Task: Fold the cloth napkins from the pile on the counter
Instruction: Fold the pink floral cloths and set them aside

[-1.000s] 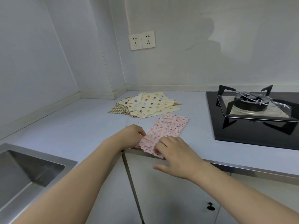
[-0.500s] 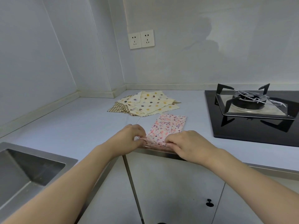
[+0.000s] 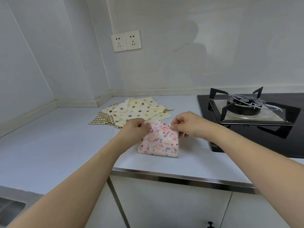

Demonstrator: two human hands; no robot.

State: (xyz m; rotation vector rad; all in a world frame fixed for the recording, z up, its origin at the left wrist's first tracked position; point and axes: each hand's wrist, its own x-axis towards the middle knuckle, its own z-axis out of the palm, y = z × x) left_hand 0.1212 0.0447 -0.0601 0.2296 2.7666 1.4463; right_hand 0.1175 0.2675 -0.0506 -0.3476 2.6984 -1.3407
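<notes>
A pink speckled napkin (image 3: 160, 142) lies doubled over on the pale counter (image 3: 57, 145), its folded edge nearest me. My left hand (image 3: 133, 130) pinches its far left corner and my right hand (image 3: 189, 123) pinches its far right corner, both raised a little off the counter. Behind them sits the pile of napkins (image 3: 139, 109): cream ones with coloured dots, and a brown checked one (image 3: 102, 120) sticking out at the left.
A black gas hob (image 3: 256, 122) with a burner and pan support (image 3: 245, 107) takes up the right of the counter. A steel sink (image 3: 9, 209) is at the lower left. The counter's metal front edge (image 3: 181, 178) runs above white cabinet doors. Wall sockets (image 3: 125, 41) sit behind.
Both hands lifted the napkin's near edge and carried it away from me over the far edge, halving the cloth. The view also shifted closer to the counter.
</notes>
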